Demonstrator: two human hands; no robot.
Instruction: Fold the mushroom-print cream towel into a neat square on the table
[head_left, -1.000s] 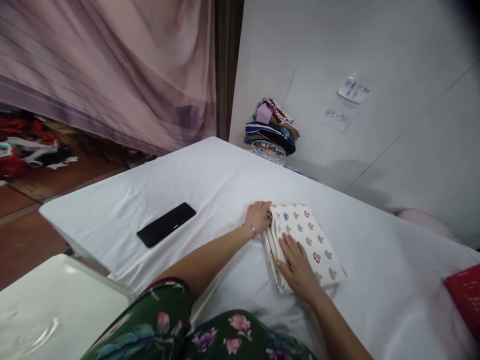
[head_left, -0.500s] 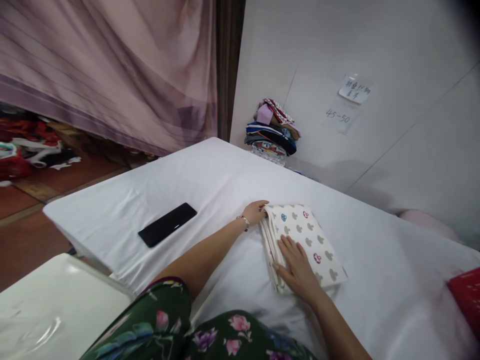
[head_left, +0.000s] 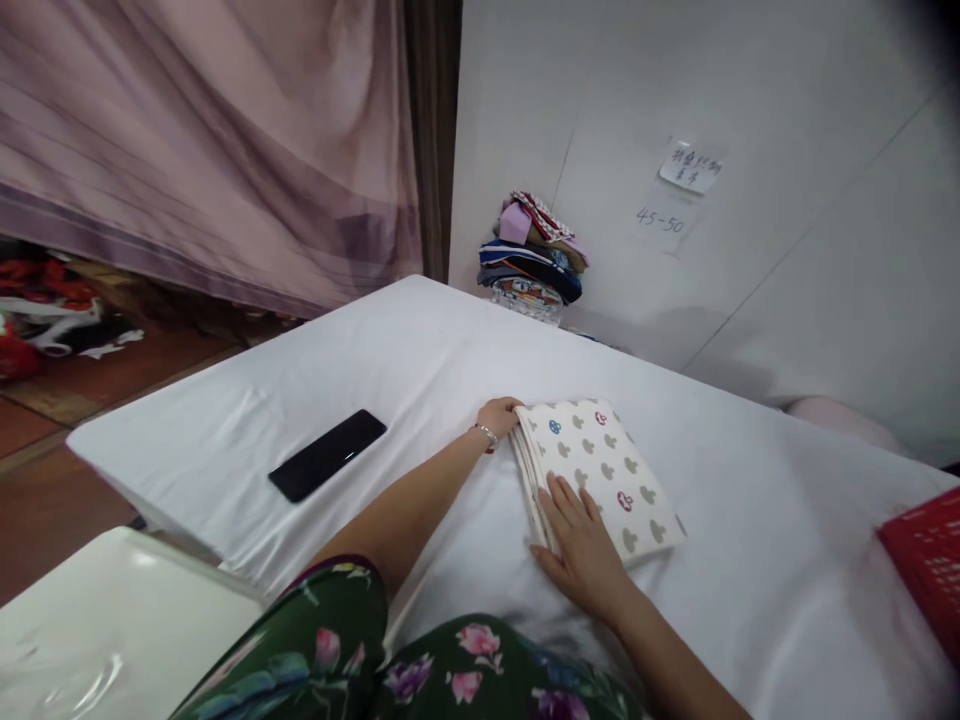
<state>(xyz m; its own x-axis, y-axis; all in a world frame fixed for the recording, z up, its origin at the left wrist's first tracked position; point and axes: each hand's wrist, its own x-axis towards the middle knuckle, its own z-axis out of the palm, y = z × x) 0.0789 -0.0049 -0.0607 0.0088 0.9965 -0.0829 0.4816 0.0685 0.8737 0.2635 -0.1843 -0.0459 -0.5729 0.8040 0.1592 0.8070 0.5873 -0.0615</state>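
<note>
The folded, mouse-head-print fabric [head_left: 600, 462] lay right of centre in the frame on the white tablecloth [head_left: 397, 365]. We seemed to be squaring its layers: our right hand [head_left: 589, 560] spread open over its lower left edge, our left hand [head_left: 498, 416] at its upper left corner, its grip impossible to tell. Any shift called for even pressure.

Open white tabletop [head_left: 450, 350] beyond the folded cloth [head_left: 592, 460], black phone [head_left: 328, 455] blocking the left side.

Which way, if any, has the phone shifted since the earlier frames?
No, no shift in any direction: the phone sits at the same spot relative to the table's left corner. The whole view shifted slightly.
</note>
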